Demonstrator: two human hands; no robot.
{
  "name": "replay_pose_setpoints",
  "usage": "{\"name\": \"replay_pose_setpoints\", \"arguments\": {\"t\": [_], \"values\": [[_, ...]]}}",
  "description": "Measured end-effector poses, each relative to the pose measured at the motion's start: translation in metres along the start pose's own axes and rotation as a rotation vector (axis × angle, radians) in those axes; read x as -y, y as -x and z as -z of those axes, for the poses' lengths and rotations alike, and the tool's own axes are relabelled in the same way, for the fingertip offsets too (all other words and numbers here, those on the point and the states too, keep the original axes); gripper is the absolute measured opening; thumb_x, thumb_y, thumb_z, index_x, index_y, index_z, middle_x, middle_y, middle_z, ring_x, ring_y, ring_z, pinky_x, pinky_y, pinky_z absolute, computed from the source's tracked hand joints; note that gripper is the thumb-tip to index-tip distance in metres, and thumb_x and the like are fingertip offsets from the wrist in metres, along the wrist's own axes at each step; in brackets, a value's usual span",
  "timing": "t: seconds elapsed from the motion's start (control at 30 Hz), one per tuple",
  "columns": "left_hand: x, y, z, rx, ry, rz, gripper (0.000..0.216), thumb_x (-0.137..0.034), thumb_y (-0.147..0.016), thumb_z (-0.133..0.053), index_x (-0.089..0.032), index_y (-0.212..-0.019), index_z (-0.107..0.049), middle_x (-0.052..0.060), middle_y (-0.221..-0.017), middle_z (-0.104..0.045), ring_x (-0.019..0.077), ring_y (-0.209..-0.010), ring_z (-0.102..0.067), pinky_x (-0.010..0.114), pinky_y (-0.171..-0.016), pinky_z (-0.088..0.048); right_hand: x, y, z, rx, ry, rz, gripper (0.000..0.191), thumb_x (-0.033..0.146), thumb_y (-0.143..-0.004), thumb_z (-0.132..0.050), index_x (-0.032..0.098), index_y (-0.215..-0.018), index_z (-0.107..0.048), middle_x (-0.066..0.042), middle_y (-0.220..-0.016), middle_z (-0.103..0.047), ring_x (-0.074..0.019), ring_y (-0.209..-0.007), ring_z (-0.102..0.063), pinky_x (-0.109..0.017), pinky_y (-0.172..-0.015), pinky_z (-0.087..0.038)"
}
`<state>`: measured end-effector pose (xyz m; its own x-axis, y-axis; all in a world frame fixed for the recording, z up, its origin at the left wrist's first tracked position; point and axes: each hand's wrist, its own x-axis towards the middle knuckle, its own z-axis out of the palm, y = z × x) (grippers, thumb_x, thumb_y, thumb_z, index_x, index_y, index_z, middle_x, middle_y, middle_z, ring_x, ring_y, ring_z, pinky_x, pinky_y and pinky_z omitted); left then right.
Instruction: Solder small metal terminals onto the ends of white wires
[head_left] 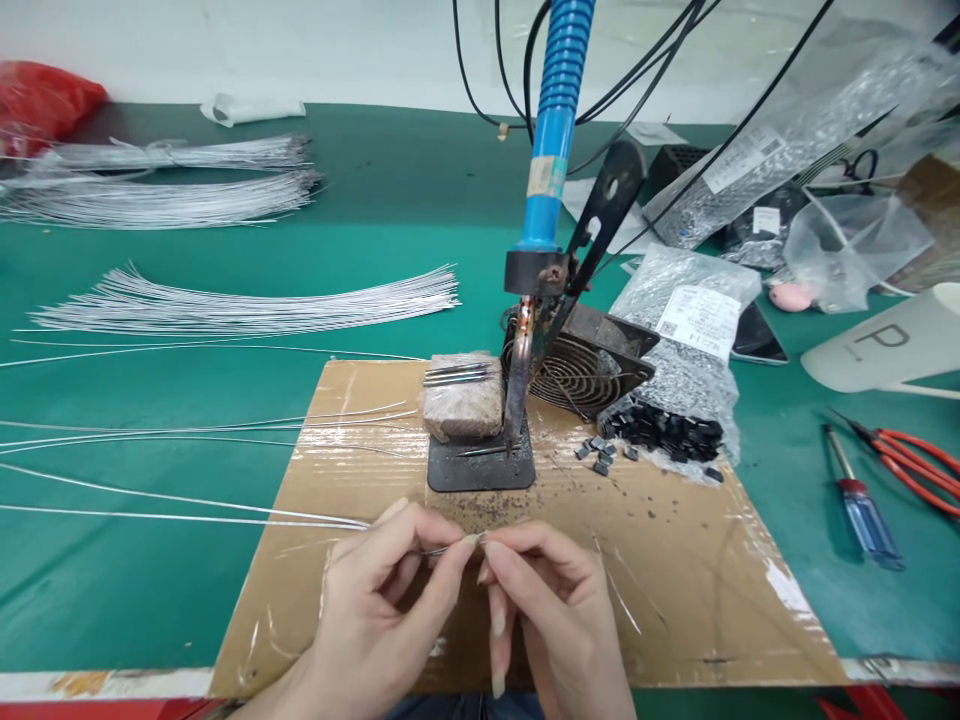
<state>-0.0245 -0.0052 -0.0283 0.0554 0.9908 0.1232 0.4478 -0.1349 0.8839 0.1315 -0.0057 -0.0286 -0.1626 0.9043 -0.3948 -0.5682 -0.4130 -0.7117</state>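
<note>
My left hand [397,600] is closed in a pinch over the cardboard, holding a thin white wire [330,517] that trails off to the left. Thumb and forefinger of my right hand [551,605] press together right beside the left fingertips, at the wire's end. What sits between the right fingertips is too small and covered to make out. Just beyond my hands, a soldering iron [517,385] with a blue handle points down onto a black metal base [481,475]. On that base rests a wrapped block [463,405] with several short dark-tipped wires across its top.
Small black parts [660,428] spill from a bubble-wrap bag [697,300] beside a black fan [577,365]. Bundles of white wires [255,303] lie at the left. Right of the cardboard [697,600] are a screwdriver [862,505], red-handled pliers [915,455] and a white cup [885,345].
</note>
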Motion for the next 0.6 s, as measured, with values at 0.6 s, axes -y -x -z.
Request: {"name": "replay_pose_setpoints", "arguments": {"t": [0.6], "values": [[0.003,0.0,0.002,0.014,-0.065,-0.059,0.012,-0.019,-0.097,-0.066,-0.025,-0.086,-0.067,-0.005,-0.064,-0.062,0.0101,-0.052,-0.057,0.021,-0.049,-0.045,0.014,-0.004,0.012,0.08,0.131,-0.092,0.033,0.042,-0.088,-0.084,0.013,-0.078,-0.075,0.002,-0.05,-0.065,-0.0063,-0.034,-0.058,-0.011,-0.037,-0.043]]}}
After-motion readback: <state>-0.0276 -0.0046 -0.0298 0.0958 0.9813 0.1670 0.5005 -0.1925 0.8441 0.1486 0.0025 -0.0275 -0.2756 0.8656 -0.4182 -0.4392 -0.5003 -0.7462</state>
